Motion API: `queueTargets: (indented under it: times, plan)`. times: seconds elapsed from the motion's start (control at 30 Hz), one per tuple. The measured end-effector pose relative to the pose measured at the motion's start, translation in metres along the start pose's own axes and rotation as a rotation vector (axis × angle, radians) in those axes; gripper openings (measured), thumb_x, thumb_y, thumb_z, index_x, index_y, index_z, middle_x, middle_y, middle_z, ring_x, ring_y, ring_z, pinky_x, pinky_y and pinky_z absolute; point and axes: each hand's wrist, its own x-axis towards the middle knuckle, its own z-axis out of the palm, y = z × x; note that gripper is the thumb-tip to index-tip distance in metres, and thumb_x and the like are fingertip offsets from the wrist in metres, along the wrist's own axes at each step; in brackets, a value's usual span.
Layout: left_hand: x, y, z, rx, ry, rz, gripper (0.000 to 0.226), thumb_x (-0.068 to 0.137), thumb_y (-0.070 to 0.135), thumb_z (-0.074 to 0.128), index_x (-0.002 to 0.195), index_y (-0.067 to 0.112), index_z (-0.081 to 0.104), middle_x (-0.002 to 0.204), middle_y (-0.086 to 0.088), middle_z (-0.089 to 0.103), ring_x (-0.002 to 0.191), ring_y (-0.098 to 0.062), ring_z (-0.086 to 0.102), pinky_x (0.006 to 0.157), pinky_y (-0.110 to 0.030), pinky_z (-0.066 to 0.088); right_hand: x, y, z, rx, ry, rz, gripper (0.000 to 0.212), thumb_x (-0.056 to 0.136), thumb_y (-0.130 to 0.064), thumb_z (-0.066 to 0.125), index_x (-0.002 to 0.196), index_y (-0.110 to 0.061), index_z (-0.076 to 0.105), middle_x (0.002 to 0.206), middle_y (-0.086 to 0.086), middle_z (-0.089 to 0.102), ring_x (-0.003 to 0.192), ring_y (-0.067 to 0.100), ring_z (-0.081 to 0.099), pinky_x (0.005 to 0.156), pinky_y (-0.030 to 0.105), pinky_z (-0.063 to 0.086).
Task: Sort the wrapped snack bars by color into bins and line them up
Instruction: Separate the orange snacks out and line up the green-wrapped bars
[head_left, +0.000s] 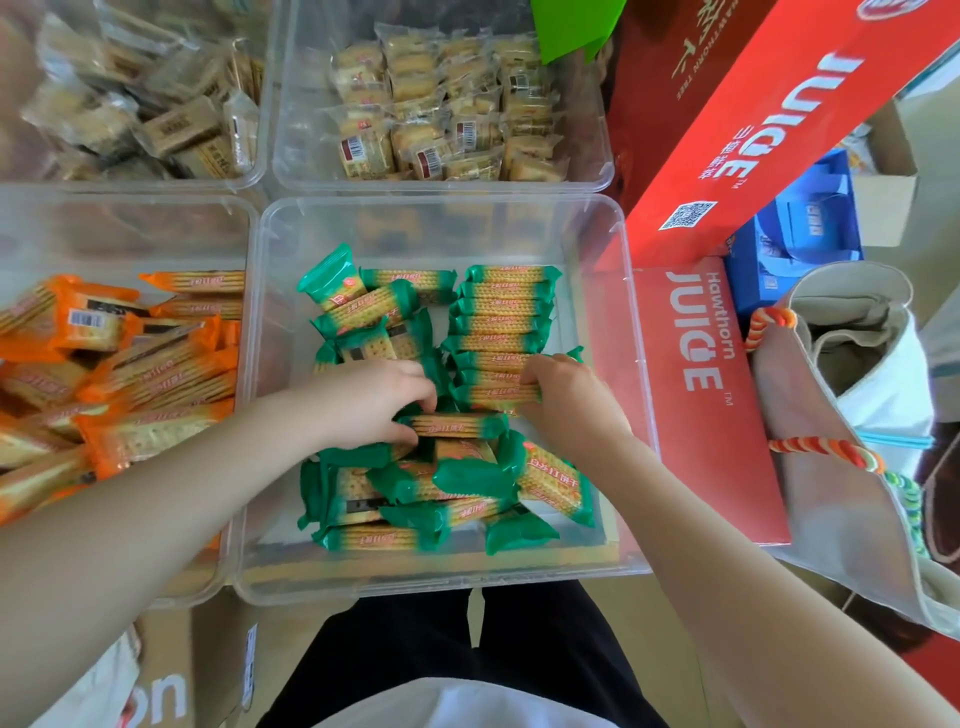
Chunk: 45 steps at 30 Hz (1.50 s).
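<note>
Both hands in clear bin (597, 218) of green bars. Left hand (374, 402) pinches a loose green bar (460, 425) mid-bin; right hand (563, 395) grips the nearest bar of the lined-up row (501, 332) (right side).

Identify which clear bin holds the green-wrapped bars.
The near middle bin, the one both hands reach into; its left neighbour holds orange bars, the far two hold pale biscuits.

Clear smooth plastic bin (631, 332); glossy foil-like green wrappers (470, 475).
</note>
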Motion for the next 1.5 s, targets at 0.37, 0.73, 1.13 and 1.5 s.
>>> queueTargets:
  times: [0.37, 0.73, 1.13, 1.5]
  plan:
    - [0.007, 0.010, 0.004, -0.154, 0.127, 0.046, 0.041, 0.092, 0.031, 0.053, 0.130, 0.018, 0.051, 0.130, 0.002, 0.055, 0.111, -0.015, 0.054, 0.090, -0.024, 0.042, 0.007, 0.005, -0.009, 0.143, -0.044, 0.023, 0.021, 0.094, -0.006, 0.047, 0.107, -0.005, 0.064, 0.115, 0.015, 0.056, 0.095, 0.032, 0.061, 0.081, 0.033, 0.046]
    - [-0.002, 0.013, -0.006, -0.573, 0.503, 0.026, 0.025, 0.088, 0.022, 0.059, 0.113, 0.015, 0.062, 0.101, 0.019, 0.054, 0.066, 0.015, 0.051, 0.063, -0.003, 0.037, -0.007, -0.003, -0.034, 0.689, -0.075, 0.290, 0.057, 0.096, -0.052, 0.030, 0.099, -0.002, 0.057, 0.091, 0.020, 0.064, 0.064, 0.028, 0.062, 0.078, 0.037, 0.052]
    - [0.000, 0.009, -0.009, -0.764, 0.380, 0.018, 0.052, 0.080, 0.053, 0.060, 0.126, 0.035, 0.040, 0.122, 0.019, 0.046, 0.112, 0.008, 0.043, 0.100, -0.017, 0.034, -0.021, 0.008, -0.034, 1.338, -0.149, 0.146, 0.056, 0.078, 0.018, 0.058, 0.115, -0.024, 0.050, 0.102, 0.010, 0.058, 0.096, 0.028, 0.063, 0.084, 0.041, 0.056]
    - [0.010, 0.005, 0.007, -0.355, 0.378, -0.098, 0.039, 0.086, 0.034, 0.061, 0.121, 0.018, 0.056, 0.117, 0.003, 0.061, 0.076, -0.013, 0.053, 0.069, -0.028, 0.041, -0.020, 0.008, -0.008, -0.046, -0.182, 0.028, 0.029, 0.092, -0.024, 0.056, 0.115, -0.006, 0.055, 0.116, 0.010, 0.056, 0.097, 0.026, 0.058, 0.081, 0.034, 0.050]
